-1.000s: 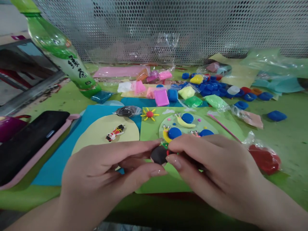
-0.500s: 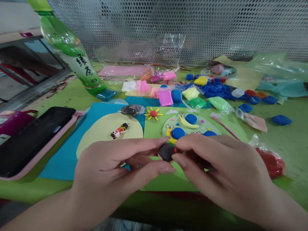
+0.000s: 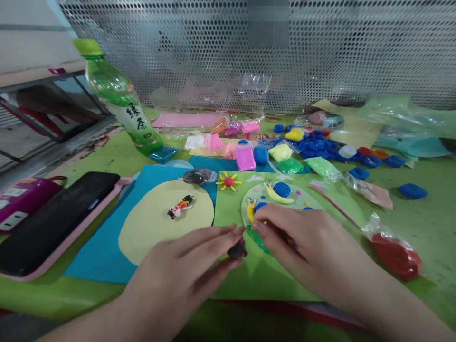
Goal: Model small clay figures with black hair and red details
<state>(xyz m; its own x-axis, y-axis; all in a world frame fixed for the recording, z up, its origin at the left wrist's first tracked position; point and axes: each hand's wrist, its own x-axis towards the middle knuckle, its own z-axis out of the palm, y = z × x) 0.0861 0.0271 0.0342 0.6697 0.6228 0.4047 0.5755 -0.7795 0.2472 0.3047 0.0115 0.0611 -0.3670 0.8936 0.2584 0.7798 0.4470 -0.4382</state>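
My left hand point(image 3: 188, 266) pinches a small black clay piece point(image 3: 236, 249) with red spots between thumb and fingers. Just right of it, the thumb and forefinger of my right hand point(image 3: 302, 237) are pressed together, apart from the clay; anything between them is too small to make out. Under my hands lies a green card point(image 3: 278, 282) with clay snails point(image 3: 280, 192) with blue shells and a red and yellow clay sun point(image 3: 228, 181). Left of it, a blue card point(image 3: 96, 259) carries a pale yellow paper shape point(image 3: 142, 223) and a small clay figure point(image 3: 180, 207).
A green tea bottle point(image 3: 123, 102) stands at the back left, near a black phone point(image 3: 57, 223) in a pink case. Bagged clay point(image 3: 245, 157) and blue caps point(image 3: 313, 145) lie behind the cards. A red clay bag point(image 3: 397, 256) and pink stick point(image 3: 337, 206) are at right.
My right hand has let go of the black clay and drawn slightly away from it. The left hand has turned and lowered with the clay. The view has shifted a little.
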